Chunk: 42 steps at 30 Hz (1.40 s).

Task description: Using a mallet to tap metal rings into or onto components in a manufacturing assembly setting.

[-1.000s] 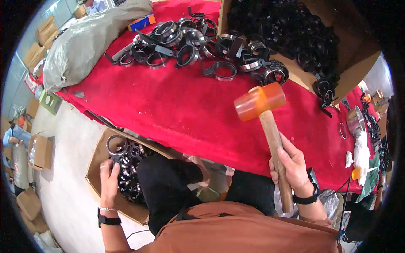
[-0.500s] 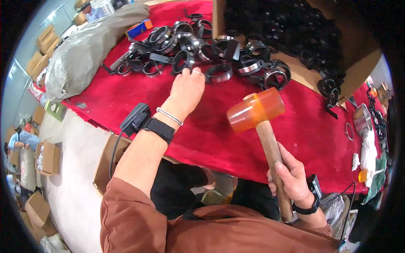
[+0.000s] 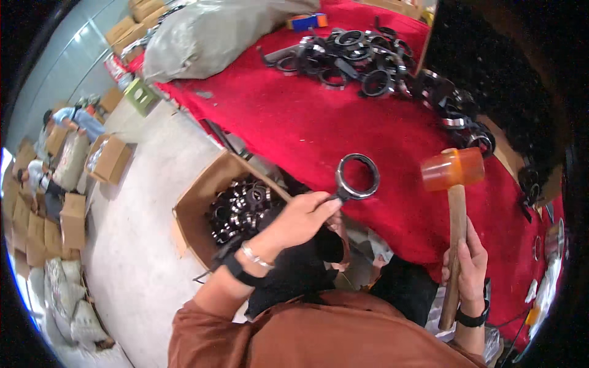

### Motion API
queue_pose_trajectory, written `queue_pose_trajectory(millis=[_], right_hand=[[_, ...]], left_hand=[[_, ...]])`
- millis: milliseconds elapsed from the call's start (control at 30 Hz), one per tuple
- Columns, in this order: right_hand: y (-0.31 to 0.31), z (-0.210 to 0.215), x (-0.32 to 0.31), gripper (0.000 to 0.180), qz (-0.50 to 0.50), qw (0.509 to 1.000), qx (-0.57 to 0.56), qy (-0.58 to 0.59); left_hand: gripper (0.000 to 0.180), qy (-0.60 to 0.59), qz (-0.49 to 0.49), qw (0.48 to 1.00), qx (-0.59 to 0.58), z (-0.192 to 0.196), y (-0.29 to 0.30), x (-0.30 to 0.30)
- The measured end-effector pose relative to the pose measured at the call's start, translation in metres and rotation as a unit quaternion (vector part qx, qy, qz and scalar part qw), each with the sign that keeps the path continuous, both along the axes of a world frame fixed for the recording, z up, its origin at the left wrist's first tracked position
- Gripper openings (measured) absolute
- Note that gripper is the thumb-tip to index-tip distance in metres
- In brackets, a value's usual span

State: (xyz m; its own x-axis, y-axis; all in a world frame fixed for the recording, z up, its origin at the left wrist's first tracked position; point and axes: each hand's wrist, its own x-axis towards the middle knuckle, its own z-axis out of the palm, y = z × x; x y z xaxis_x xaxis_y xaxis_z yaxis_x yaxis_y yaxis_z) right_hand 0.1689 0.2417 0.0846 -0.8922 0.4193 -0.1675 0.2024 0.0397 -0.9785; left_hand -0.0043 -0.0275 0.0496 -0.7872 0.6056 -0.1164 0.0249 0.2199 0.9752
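A ring-shaped part, black with a shiny metal band and a short stem, is in my left hand. My fingers pinch it by the stem, and the ring is raised at the table's near edge. My right hand grips a mallet by its wooden handle. Its translucent orange head points up, over the red cloth. Farther back on the cloth lies a heap of similar rings, some with handles showing.
Below the table edge on the left, an open cardboard box holds many rings. A large carton of black parts stands at the right. A grey sack and a blue-orange box lie at the back. Two people work at the far left.
My left hand has come back from the heap toward me, now with a ring-shaped part in it. The mallet stays in my right hand, and the view has turned left.
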Motion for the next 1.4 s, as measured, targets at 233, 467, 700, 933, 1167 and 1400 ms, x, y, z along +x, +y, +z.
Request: queue_pose_trajectory(millis=[233, 467, 700, 933, 1167, 1400], right_hand=[[-0.034, -0.001, 0.002, 0.049, 0.03, 0.995, 0.091, 0.026], [-0.063, 0.032, -0.03, 0.053, 0.047, 0.957, 0.228, 0.173], [-0.056, 0.0, -0.007, 0.055, 0.162, 0.855, 0.488, 0.063], [-0.072, 0.04, -0.042, 0.058, 0.165, 0.814, 0.51, 0.224], [-0.072, 0.033, -0.099, 0.05, 0.254, 0.798, 0.533, 0.119], [-0.077, 0.053, -0.114, 0.048, 0.162, 0.844, 0.456, 0.23]], left_hand=[[0.029, -0.045, 0.063, 0.981, 0.176, -0.05, 0.03, 0.012], [0.023, -0.14, 0.122, 0.958, 0.217, -0.051, 0.012, 0.005], [0.021, -0.134, 0.081, 0.972, 0.174, -0.051, 0.018, 0.003], [0.023, -0.107, 0.095, 0.966, 0.215, -0.058, 0.023, 0.004], [0.019, -0.109, 0.105, 0.965, 0.213, -0.051, 0.025, 0.006], [0.027, -0.087, 0.117, 0.969, 0.2, -0.058, 0.021, 0.002]])
